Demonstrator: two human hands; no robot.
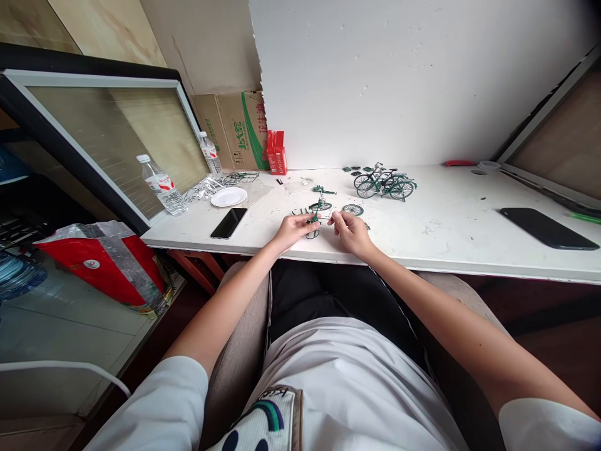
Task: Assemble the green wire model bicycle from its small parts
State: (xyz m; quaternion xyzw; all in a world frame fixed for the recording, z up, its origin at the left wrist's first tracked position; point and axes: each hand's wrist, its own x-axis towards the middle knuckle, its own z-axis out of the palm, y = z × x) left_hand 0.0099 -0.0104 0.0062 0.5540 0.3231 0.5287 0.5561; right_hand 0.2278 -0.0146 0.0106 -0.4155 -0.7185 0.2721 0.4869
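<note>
Green model part (315, 217) is pinched by the fingers (303, 219) of the left hand (288, 232), over the front portion of the worktop (441, 235). The right hand (350, 230) has its fingers closed on a thin rod (325, 218), which points toward this part; what kind of rod, I cannot tell. Near the right hand, a loose wheel (352, 210) lies flat. The front edge of the worktop passes under the forearms. Model bicycles (385, 183) stand farther back. On the left lies a phone (229, 223); on the right, white surface stretches toward a black flat object (548, 228).
</note>
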